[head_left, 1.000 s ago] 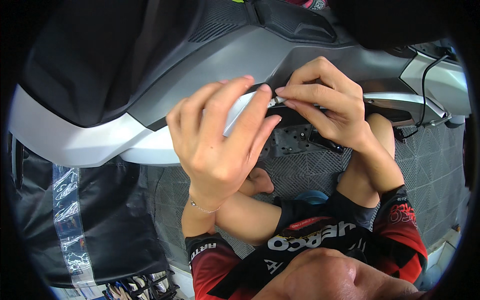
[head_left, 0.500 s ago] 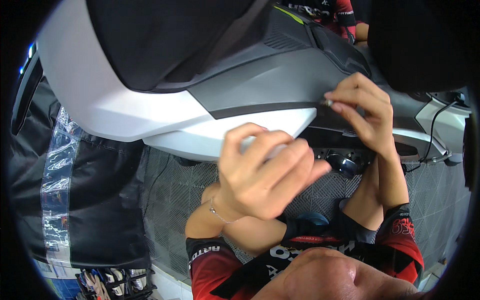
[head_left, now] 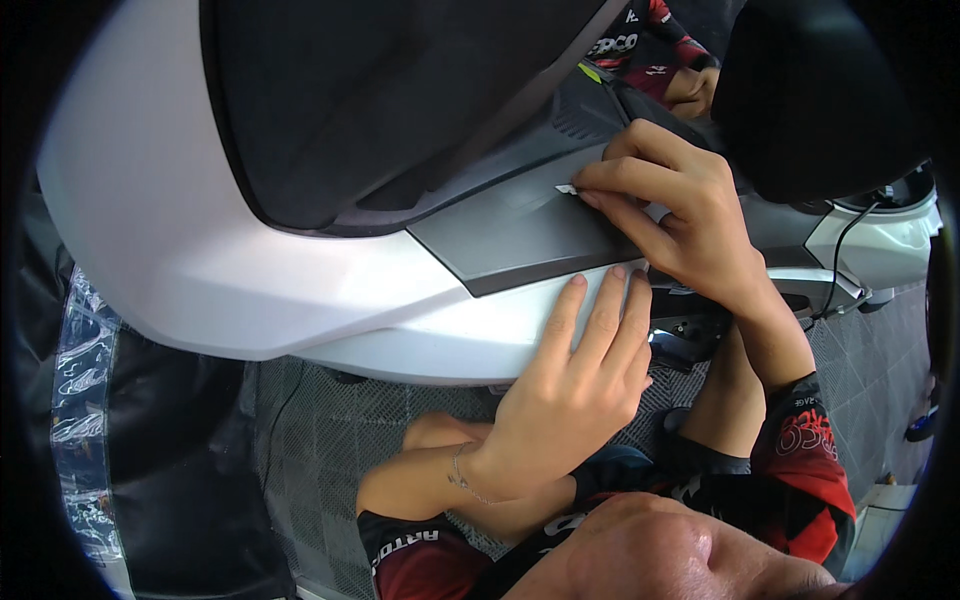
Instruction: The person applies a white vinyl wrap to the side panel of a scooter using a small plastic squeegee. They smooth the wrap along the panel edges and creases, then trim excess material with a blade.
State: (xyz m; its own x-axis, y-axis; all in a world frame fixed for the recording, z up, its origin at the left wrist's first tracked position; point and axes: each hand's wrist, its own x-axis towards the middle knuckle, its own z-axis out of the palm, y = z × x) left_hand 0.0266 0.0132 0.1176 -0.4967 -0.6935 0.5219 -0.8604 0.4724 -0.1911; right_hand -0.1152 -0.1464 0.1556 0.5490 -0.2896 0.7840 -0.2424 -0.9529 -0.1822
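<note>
A scooter fills the upper view, with a white side panel (head_left: 430, 345) below a grey panel (head_left: 500, 235). My left hand (head_left: 570, 415) lies on the white panel, fingers stretched out, fingertips near its upper edge by the grey panel. Over the grey panel, my right hand (head_left: 680, 205) is closed in a pinch. Between its thumb and fingers is a small flat silvery-white piece (head_left: 566, 189) with a pointed end. Its tip is at or just above the grey surface; I cannot tell whether it touches. The fingers hide the rest of it.
A large dark seat-like part (head_left: 380, 110) rises above the panels. Another person (head_left: 640, 50) sits or crouches across the scooter. A black cover with a clear strip (head_left: 85, 390) hangs at left. A thin black cable (head_left: 840, 265) loops at right. Patterned floor tiles (head_left: 330, 430) lie below.
My left hand has come down flat onto the white panel. My right hand has moved left and a little up over the grey panel, carrying the small piece. The view has shifted slightly.
</note>
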